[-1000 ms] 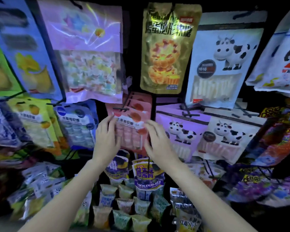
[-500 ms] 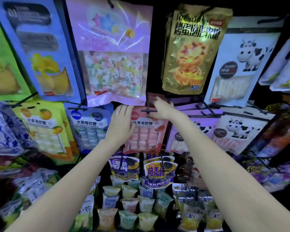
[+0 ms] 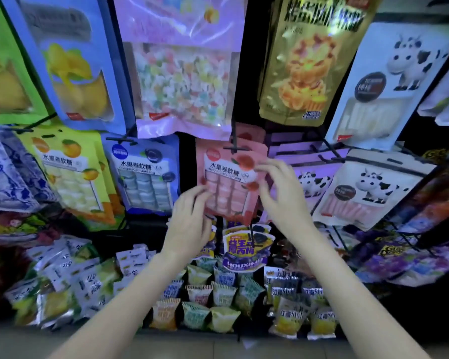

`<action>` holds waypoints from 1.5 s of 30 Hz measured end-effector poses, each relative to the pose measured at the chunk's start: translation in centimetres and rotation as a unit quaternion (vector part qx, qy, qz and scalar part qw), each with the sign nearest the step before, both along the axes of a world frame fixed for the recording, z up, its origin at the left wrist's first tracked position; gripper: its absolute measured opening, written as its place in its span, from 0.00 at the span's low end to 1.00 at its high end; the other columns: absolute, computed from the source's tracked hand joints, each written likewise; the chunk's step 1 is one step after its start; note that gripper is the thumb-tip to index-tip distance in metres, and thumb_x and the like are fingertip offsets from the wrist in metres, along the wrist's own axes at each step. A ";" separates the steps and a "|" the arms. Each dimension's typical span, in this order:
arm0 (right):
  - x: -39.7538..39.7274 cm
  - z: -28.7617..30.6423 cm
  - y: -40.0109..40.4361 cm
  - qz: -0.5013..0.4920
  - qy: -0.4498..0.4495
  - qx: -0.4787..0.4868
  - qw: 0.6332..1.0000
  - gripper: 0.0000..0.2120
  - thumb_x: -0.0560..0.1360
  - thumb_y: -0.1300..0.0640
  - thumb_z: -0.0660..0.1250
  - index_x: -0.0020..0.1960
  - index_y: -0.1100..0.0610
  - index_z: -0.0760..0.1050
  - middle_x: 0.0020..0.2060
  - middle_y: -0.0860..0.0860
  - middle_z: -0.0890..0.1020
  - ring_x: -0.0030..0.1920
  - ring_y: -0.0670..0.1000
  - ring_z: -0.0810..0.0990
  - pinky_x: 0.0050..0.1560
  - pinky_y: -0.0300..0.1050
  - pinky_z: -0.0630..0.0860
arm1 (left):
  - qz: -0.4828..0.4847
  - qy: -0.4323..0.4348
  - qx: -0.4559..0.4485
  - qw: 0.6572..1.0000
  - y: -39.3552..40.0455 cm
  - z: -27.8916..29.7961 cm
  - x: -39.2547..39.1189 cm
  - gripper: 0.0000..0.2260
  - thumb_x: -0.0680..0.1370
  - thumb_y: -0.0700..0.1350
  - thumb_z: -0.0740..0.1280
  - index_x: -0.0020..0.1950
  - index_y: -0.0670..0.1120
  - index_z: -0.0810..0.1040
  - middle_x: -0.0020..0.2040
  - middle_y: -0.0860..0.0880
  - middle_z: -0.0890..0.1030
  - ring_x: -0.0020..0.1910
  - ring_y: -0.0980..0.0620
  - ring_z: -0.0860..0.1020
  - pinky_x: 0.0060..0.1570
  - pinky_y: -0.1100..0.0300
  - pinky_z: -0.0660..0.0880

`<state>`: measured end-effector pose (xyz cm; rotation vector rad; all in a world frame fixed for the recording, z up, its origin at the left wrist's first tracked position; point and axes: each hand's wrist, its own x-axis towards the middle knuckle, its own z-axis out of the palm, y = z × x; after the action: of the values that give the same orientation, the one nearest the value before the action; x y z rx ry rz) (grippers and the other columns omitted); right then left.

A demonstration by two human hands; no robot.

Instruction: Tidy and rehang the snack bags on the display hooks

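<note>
Both hands up at the pink fruit-roll candy bag (image 3: 228, 182), which hangs on a black wire hook (image 3: 234, 145) in the middle row.

L hand (image 3: 189, 224): fingers loosely spread, fingertips touching the bag's lower-left edge; no curl round it visible, motion blur, so contact looks like a light press rather than a grip.

R hand (image 3: 283, 193): fingers spread and bent, tips at the bag's right edge, thumb near the peach print. Blurred; cannot tell whether it pinches the edge or just touches.

Bag hangs roughly upright, slight tilt, more pink bags stacked behind it on the same hook.

Just left of L hand: blue fruit-roll candy bag (image 3: 143, 174); further left, yellow orange-flavour bag (image 3: 70, 177). Right of R hand: cow-print milk candy bags (image 3: 360, 193). Above both hands: pastel star-candy bag (image 3: 182, 73) and gold egg-tart gummy bag (image 3: 306, 63). Below hands, btwn forearms: purple blueberry-plum bag (image 3: 244, 247), small loose snack packets (image 3: 200, 294) under it.
</note>
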<state>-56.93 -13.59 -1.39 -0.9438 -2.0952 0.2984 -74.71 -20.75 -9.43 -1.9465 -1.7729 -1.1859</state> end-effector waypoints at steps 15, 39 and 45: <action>3.8 -24.4 7.7 -0.071 -0.274 -0.143 0.948 0.28 0.75 0.65 0.61 0.73 0.59 0.58 0.68 0.56 0.68 0.68 0.57 0.64 0.70 0.52 0.56 | 0.029 0.029 -0.310 0.950 8.6 -16.6 5.4 0.21 0.80 0.41 0.59 0.73 0.43 0.63 0.69 0.45 0.68 0.70 0.46 0.62 0.68 0.53 0.56; 4.0 -25.6 9.2 -0.007 -0.169 -0.127 0.977 0.32 0.63 0.42 0.61 0.61 0.59 0.74 0.64 0.54 0.70 0.70 0.55 0.60 0.73 0.54 0.44 | -0.001 -0.038 -0.237 0.971 12.0 -17.4 4.6 0.27 0.67 0.57 0.55 0.56 0.38 0.73 0.54 0.42 0.75 0.56 0.41 0.72 0.63 0.47 0.60; 4.8 -26.6 10.3 -0.015 -0.091 -0.154 0.984 0.38 0.68 0.32 0.58 0.66 0.60 0.66 0.62 0.56 0.70 0.67 0.55 0.65 0.69 0.59 0.59 | -0.011 0.051 -0.333 0.941 14.2 -17.3 4.1 0.45 0.63 0.69 0.39 0.70 0.46 0.69 0.75 0.46 0.61 0.74 0.48 0.55 0.71 0.50 0.45</action>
<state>-52.12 -3.24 -27.97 -1.2221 -2.2381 0.5508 -70.61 -6.55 -26.69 -2.3111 -2.2975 -0.4882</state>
